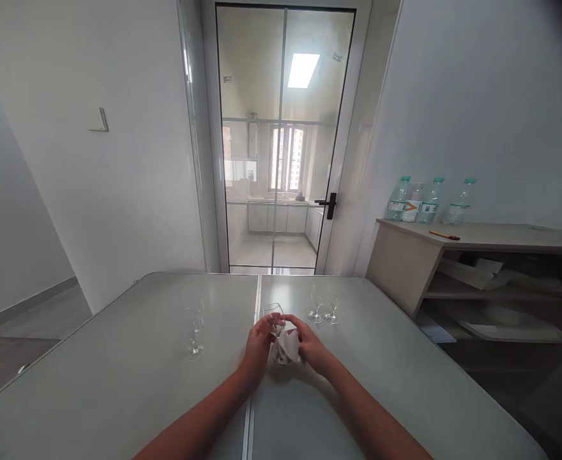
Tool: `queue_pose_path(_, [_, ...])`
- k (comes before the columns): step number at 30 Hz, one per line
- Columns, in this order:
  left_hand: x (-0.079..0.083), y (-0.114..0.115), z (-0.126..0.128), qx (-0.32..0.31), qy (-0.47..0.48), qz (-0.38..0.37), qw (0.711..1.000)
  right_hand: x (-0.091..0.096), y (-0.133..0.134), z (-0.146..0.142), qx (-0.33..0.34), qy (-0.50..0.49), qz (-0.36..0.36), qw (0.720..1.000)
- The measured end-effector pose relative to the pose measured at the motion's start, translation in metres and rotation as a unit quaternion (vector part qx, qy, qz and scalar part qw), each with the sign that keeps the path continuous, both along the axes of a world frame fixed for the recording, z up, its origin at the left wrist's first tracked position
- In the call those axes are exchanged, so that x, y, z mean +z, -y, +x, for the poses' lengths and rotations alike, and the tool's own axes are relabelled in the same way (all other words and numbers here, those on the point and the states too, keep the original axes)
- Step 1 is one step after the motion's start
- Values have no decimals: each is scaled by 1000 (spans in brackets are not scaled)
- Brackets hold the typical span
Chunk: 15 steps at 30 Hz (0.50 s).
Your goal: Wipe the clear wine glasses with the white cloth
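Observation:
Over the middle of the table, my left hand (pixel 262 335) has its fingers closed around a clear stemmed glass (pixel 273 309), whose bowl shows above the fingers. A whitish cloth (pixel 287 348) bunches against the glass and hangs below it, with my right hand (pixel 307 342) closed on it from the right. The cloth and fingers hide the glass's lower part. Beyond my right hand, two clear stemmed glasses, a left one (pixel 315 315) and a right one (pixel 331 315), stand upright side by side. More clear stemware (pixel 195 348) stands left of my left hand, its outlines faint.
A metal seam (pixel 247 428) divides the grey table (pixel 118 390). To the right, a shelf unit (pixel 400 255) carries several plastic bottles (pixel 428 207) and a yellow-and-red pen-like object (pixel 444 235). Past the table's far edge is a glass door (pixel 295 160) with a black handle (pixel 330 206).

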<state>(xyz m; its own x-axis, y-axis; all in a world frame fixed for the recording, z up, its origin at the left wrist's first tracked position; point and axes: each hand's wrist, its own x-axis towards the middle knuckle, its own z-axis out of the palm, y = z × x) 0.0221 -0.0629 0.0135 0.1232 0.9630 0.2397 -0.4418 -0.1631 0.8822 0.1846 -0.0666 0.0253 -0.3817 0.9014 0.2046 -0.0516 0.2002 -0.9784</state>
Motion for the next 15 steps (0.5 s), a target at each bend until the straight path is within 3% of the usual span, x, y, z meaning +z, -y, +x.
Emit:
queue_pose_path(4, [3, 4, -3, 32, -116, 89, 989, 6, 2, -5, -35, 79, 116, 989])
queue_pose_path(6, [4, 5, -3, 22, -117, 102, 988, 7, 3, -6, -39, 78, 124, 989])
queue_pose_path(12, [8, 4, -3, 31, -51, 44, 997, 0, -1, 2, 4, -4, -31, 1000])
queue_pose_path(15, [8, 0, -5, -17, 32, -29, 999, 2, -2, 4, 40, -78, -82, 993])
